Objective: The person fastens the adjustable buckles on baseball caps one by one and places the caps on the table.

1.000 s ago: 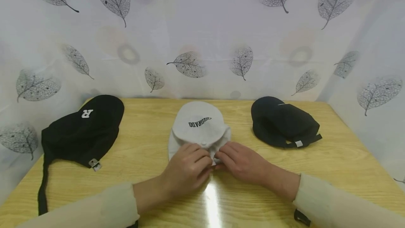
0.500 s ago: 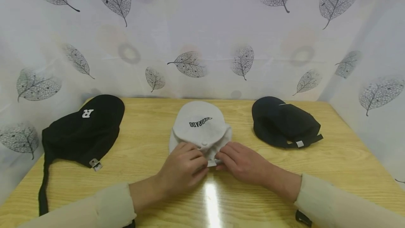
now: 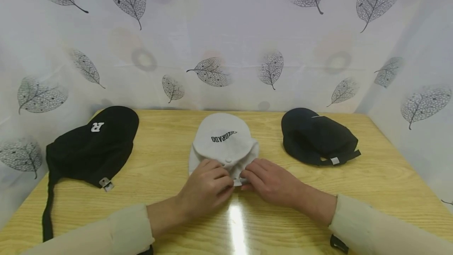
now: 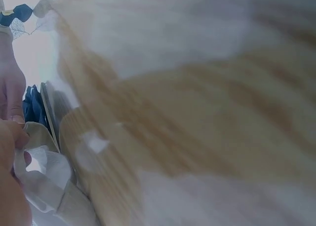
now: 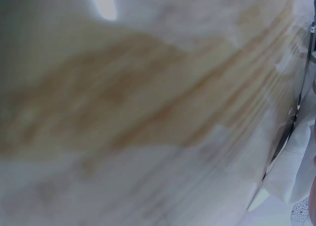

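A white cap (image 3: 222,137) with COLORADO on its brim lies at the middle of the table, brim toward the back. Its back strap (image 3: 238,182) shows as a short pale piece between my two hands. My left hand (image 3: 207,186) pinches the strap from the left, fingers curled over it. From the right, my right hand (image 3: 270,180) pinches the strap's other side, thumb underneath. In the left wrist view the cap's open inside (image 4: 47,181) shows beside the left fingers. Only the cap's side (image 5: 291,161) and a sliver of hand appear in the right wrist view. The fingertips partly hide the strap.
At the left lies a black cap (image 3: 95,148) with a white R, its long strap (image 3: 48,207) hanging toward the front. A dark cap (image 3: 318,139) with its strap fastened sits at the right. Behind the wooden table (image 3: 170,137) hangs a leaf-printed curtain (image 3: 233,30).
The left hand has shifted slightly left, away from the right hand, so more of the strap shows between them. The right hand and all the caps stay in place.
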`<state>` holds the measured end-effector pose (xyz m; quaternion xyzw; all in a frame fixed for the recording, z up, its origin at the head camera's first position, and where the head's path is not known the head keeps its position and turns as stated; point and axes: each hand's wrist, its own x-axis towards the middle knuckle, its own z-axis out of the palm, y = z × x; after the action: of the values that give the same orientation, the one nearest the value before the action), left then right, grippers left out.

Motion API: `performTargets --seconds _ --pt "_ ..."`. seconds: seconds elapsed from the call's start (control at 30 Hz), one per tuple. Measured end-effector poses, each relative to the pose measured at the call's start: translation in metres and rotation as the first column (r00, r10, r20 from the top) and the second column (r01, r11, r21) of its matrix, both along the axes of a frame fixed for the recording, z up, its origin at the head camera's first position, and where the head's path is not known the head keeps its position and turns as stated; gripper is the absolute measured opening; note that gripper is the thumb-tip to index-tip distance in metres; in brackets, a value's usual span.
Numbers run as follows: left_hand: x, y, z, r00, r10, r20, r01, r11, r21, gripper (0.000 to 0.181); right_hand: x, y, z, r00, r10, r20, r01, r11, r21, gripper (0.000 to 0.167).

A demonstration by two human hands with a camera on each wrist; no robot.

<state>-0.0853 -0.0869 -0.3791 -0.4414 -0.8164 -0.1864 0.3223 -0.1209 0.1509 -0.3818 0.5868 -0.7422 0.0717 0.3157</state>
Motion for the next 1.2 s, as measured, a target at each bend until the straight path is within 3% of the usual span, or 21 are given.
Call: performTargets --seconds 0.53,0.87,1.2 --pt "0.002 0.001 0.003 1.0 -0.011 -0.002 0.011 1.0 0.016 0.012 0.002 0.0 0.0 1.0 -0.01 0.023 0.009 1.0 0.004 0.026" --pt "0.003 -0.008 0.001 0.995 0.063 0.073 -0.063 0.998 -0.012 0.012 0.0 0.0 0.0 1.0 -0.017 0.017 0.017 1.0 0.021 0.027" --pt "0.002 -0.006 0.001 0.997 0.055 0.054 -0.054 0.998 -0.021 0.012 0.0 -0.001 -0.001 1.0 -0.008 0.025 0.008 1.0 0.016 0.025"
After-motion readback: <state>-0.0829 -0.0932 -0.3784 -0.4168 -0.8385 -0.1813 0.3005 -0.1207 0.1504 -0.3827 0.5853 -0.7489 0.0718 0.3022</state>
